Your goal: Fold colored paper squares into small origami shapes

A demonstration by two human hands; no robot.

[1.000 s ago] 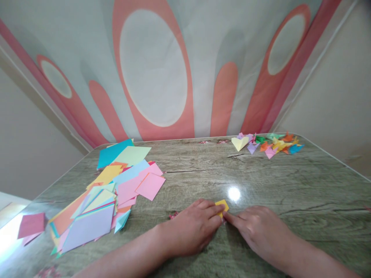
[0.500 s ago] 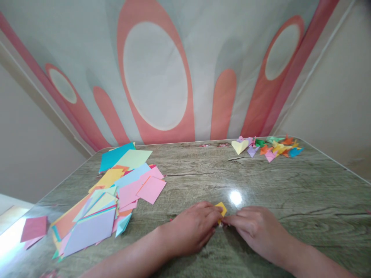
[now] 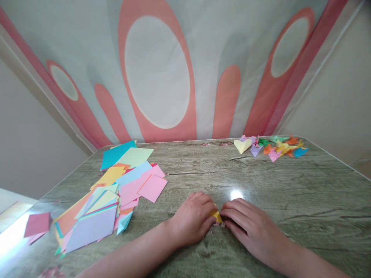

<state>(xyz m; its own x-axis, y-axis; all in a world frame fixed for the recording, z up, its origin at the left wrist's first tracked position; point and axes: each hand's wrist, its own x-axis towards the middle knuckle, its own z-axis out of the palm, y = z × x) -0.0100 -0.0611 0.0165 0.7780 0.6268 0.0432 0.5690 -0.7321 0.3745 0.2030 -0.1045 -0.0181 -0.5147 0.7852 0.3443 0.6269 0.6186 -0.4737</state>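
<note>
A small folded yellow paper (image 3: 216,214) lies on the wood-grain table (image 3: 197,162), partly hidden under fingers. My left hand (image 3: 194,218) has its fingers closed round the left side of this paper. At its right edge is my right hand (image 3: 246,224), fingers bent and close together, the fingertips at the paper; whether they pinch it is too small to tell.
Many coloured paper sheets (image 3: 92,227) are spread over the left of the table. Two reddish squares (image 3: 37,224) lie at the far left. Folded paper figures (image 3: 285,148) and a pale yellow heart (image 3: 242,145) sit at the back right.
Both hands have shifted slightly up in the view and changed their finger positions; less of the yellow paper shows. The right hand's fingers have bunched at the paper's right edge. The view has tilted slightly.
</note>
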